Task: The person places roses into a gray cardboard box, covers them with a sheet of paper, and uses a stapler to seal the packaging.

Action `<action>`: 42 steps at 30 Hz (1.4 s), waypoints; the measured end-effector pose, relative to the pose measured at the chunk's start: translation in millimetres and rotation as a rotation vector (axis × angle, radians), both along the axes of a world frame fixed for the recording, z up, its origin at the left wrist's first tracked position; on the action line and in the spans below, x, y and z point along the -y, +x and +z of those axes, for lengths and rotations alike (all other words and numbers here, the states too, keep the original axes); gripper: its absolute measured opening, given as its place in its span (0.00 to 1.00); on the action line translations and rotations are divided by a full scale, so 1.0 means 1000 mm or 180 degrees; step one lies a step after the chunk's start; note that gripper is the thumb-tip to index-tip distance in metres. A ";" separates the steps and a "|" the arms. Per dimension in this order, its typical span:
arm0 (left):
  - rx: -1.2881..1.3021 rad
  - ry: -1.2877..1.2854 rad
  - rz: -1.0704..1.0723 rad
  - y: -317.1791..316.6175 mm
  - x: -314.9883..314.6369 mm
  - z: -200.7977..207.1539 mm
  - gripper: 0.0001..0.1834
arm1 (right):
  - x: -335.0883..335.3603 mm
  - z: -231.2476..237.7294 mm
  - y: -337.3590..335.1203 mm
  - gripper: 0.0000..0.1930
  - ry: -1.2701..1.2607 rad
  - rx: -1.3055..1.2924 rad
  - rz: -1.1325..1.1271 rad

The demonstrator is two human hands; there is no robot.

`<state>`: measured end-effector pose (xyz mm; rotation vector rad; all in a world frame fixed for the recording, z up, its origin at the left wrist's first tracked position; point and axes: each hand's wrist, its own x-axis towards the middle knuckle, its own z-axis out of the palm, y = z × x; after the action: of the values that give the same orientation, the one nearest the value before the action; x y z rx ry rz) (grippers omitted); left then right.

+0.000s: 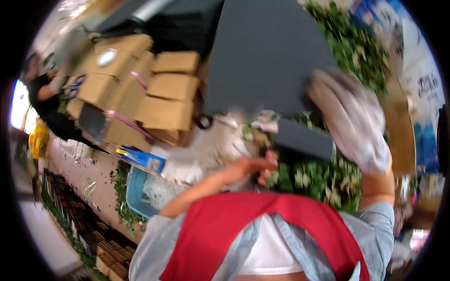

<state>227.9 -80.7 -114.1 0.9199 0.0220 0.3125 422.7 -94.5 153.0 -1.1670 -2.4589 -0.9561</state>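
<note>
At the far middle is a large dark grey panel point(269, 54), the gloved right hand point(344, 114) at its right edge, its blurred grip unclear. Nearer, left of green foliage point(323, 182), the left hand point(255, 167) curls its fingers; I cannot tell whether they grasp anything.

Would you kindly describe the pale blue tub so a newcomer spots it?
From the red apron, look up and left past the left forearm. There, beneath the blue box in view, sits the tub. Unlike that box, it is paler, open-topped and holds whitish, crumpled-looking material.
</note>
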 end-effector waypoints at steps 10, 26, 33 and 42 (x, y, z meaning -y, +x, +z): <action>-0.3279 0.0877 0.0014 0.017 0.013 -0.063 0.20 | 0.087 -0.204 0.053 0.22 -0.2789 -0.1807 0.0170; -0.2058 0.5247 0.0043 0.048 0.022 -0.037 0.45 | 0.021 -0.141 0.066 0.24 -0.4744 -0.0432 -0.3058; -0.2014 0.4984 0.0091 0.042 0.022 -0.053 0.45 | 0.030 -0.148 0.002 0.39 -0.3037 -0.1119 -0.1831; -0.2312 0.4651 -0.0085 0.040 0.027 -0.051 0.46 | -0.096 -0.135 -0.119 0.09 -0.2514 -0.1793 0.0435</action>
<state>267.4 -107.8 -164.9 2.4448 0.5022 -0.1159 303.9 1.2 18.5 -1.2118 -2.3961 0.4102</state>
